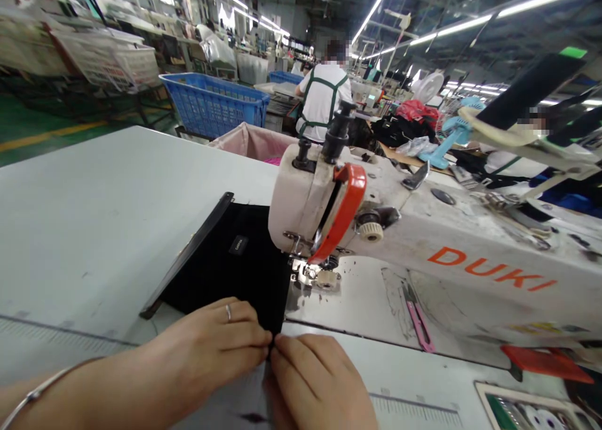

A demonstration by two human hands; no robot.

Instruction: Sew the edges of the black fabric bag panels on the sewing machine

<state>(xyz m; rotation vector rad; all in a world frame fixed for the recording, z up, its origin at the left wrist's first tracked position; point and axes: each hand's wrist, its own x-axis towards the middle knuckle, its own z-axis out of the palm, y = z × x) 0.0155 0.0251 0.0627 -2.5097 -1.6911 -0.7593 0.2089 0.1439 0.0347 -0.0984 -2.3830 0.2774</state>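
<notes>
Black fabric [235, 273] with a small label lies on the white table, its right edge beside the presser foot [305, 273] of the sewing machine [395, 223]. A stiff dark strip runs along the fabric's left side. My left hand [211, 348], with a ring and a bracelet, is closed on the fabric's near corner, fingertips pinched together. Touching those fingertips, my right hand [320, 380] is closed on the same corner. The thumbs are mostly hidden.
Pink-handled thread snips [418, 320] lie on the machine bed. A tray of bobbins [536, 411] sits at the lower right. Beyond the white table [84, 198] are a blue basket [219, 104], a pink cloth-lined bin [249, 143] and a seated person [324, 94].
</notes>
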